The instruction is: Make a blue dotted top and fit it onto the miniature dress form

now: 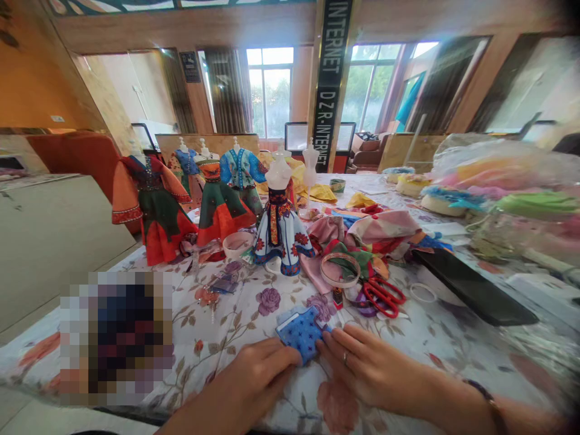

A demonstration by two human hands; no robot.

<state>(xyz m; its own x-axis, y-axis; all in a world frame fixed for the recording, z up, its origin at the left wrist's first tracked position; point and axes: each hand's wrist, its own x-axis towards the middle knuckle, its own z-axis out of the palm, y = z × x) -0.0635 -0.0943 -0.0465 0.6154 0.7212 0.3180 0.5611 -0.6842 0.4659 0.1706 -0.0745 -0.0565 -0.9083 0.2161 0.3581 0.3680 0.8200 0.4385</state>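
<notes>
A small piece of blue patterned fabric [299, 331] lies on the flowered tablecloth [185, 338], with a white edge showing along its upper left side. My left hand [256, 368] is closed at the fabric's lower edge, thumb and fingers pinching it. From the other side, my right hand [362, 359], wearing a ring, grips the fabric's right edge with its fingers pressed together. Just beyond it lie red-handled scissors [383, 297] and a roll of tape [339, 269]. My fingertips hide part of the fabric's lower edge.
Several dressed doll mannequins stand behind, the nearest in a white and blue skirt [283, 235]. A heap of cloth scraps [362, 232] lies right of it. A black phone [475, 287] rests at the right, near clear plastic bags [498, 163]. A blurred patch covers the left.
</notes>
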